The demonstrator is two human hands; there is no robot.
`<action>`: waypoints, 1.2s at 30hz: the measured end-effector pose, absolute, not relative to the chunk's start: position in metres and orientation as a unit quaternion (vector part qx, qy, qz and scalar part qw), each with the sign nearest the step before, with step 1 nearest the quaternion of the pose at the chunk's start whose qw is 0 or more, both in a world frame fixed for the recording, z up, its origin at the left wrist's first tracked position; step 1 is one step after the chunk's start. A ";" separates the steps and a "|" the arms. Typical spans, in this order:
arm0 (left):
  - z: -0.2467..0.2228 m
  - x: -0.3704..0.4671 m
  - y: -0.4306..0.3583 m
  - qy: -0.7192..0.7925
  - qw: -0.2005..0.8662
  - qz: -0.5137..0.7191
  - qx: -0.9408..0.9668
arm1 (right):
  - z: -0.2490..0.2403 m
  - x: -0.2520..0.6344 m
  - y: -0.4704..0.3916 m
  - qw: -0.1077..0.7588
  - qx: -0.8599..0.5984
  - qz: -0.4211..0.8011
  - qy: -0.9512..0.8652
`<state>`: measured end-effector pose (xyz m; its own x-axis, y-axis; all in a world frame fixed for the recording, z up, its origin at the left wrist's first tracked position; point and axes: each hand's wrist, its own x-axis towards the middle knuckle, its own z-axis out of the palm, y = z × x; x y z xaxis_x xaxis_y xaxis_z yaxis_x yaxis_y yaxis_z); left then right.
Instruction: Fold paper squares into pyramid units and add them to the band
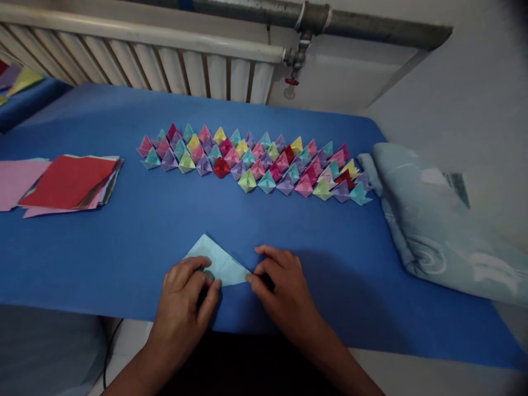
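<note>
A light blue sheet of origami paper (223,263), folded into a pointed shape with a crease across it, lies on the blue table near its front edge. My left hand (187,291) rests on the paper's left part, fingers curled and fingertips pressing it. At the paper's right corner, my right hand (282,280) pinches the tip between thumb and forefinger. The lower left part of the paper is hidden beneath my left fingers.
Several rows of small folded paper boats (247,159) in mixed colours stand beyond my hands. A stack of coloured paper (70,181) lies at the left, and a folded pale blue blanket (437,231) at the right. Behind the blue table (136,253) runs a white radiator (165,69).
</note>
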<state>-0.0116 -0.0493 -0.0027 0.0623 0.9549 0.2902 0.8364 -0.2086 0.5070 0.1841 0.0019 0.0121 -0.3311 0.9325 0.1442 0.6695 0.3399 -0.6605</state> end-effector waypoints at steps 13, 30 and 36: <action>0.002 -0.003 -0.050 0.575 0.006 0.243 0.781 | 0.012 0.183 0.004 0.254 -0.519 0.253 -0.776; 0.003 -0.014 -0.075 0.510 -0.068 0.174 0.840 | 0.015 0.168 -0.001 0.196 -0.518 0.220 -0.803; 0.001 -0.014 -0.076 0.521 -0.042 0.183 0.833 | 0.019 0.185 0.003 0.191 -0.557 0.232 -0.775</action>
